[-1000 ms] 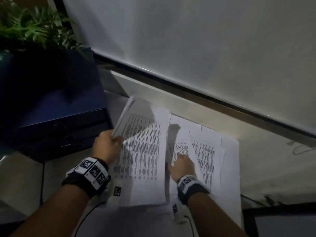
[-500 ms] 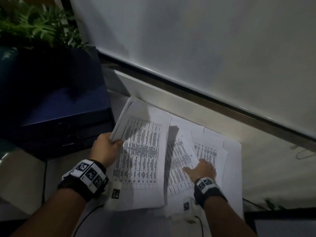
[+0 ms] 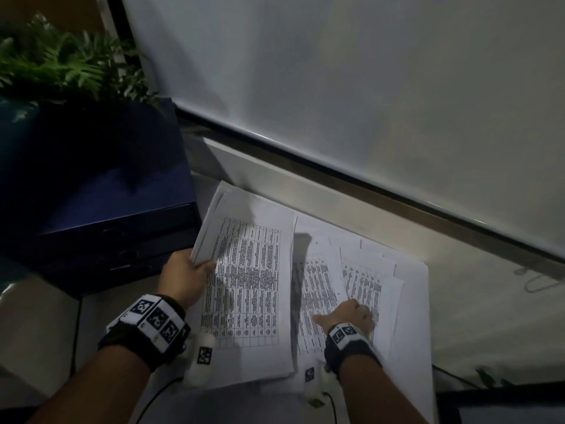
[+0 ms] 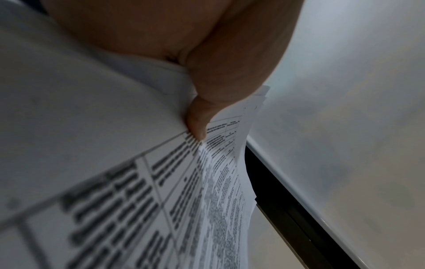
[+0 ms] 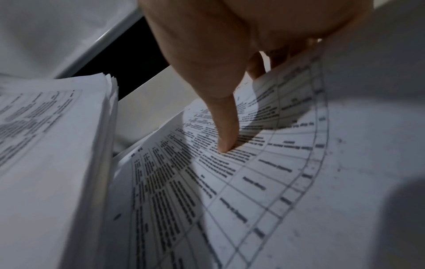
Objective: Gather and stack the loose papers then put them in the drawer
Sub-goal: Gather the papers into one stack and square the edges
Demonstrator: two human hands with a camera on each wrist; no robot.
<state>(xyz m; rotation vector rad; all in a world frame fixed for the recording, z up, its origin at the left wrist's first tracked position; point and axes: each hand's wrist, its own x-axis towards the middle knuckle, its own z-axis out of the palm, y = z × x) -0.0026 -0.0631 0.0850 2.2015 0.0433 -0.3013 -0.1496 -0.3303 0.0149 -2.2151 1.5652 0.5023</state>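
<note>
1. The right hand point(image 3: 345, 316) pinches one of the loose sheets point(image 3: 367, 280) on the table.
2. The left hand point(image 3: 183, 273) grips the gathered stack point(image 3: 247, 286).
3. Gathering continues, I judge; next, lay that sheet on the stack.
4. The drawer unit point(image 3: 91, 215) waits beyond.

The head camera looks down and forward from above both hands, taking in the whole spread. The left wrist camera sits close under the left hand point(image 4: 184, 54), looking along its thumb pinching the stack point(image 4: 115, 163). The right wrist camera looks closely along the right hand point(image 5: 218, 54), onto the loose sheets point(image 5: 230, 172). Both wrist views share the stack and the far wall point(image 4: 345, 91).
</note>
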